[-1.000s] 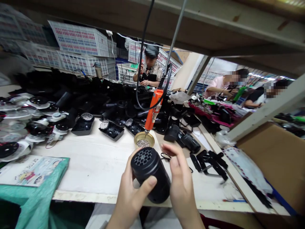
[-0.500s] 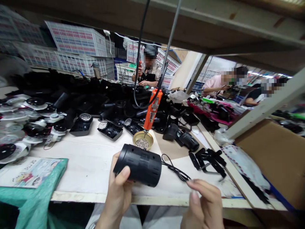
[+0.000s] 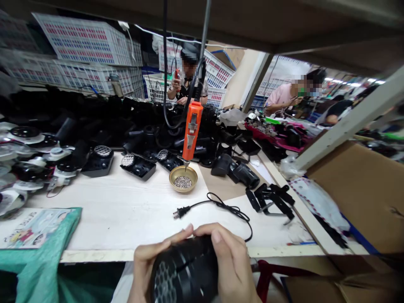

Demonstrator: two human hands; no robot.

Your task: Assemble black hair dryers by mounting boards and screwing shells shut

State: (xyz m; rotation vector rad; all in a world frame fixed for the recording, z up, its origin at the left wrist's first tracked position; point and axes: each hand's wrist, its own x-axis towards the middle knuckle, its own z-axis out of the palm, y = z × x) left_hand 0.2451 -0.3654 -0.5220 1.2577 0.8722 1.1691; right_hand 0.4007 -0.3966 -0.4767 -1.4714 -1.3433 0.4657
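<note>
Both hands are wrapped round a black cylindrical housing (image 3: 192, 269) close to me at the table's front edge. Its honeycomb grille (image 3: 166, 282) faces toward me and to the left. My left hand (image 3: 143, 265) grips the left side, fingers over the top. On the right side, my right hand (image 3: 233, 265) is closed on it, its thumb along the top. Beyond them a black power cord (image 3: 232, 208) lies loosely looped on the white tabletop, its two-pin plug (image 3: 181, 212) pointing left. The cord's near end disappears behind my right hand.
An orange electric screwdriver (image 3: 192, 130) hangs over a brass-coloured bowl (image 3: 174, 185) of small screws. Black housings (image 3: 139, 167) and dark brackets (image 3: 271, 200) lie around. White fan-like parts (image 3: 57, 153) are heaped left, near a green cloth (image 3: 47, 261). Co-workers (image 3: 189, 80) sit beyond.
The housing has come down toward me and turned so its grille shows. My right hand has moved from beside the cord onto the housing. The plug now shows on the table.
</note>
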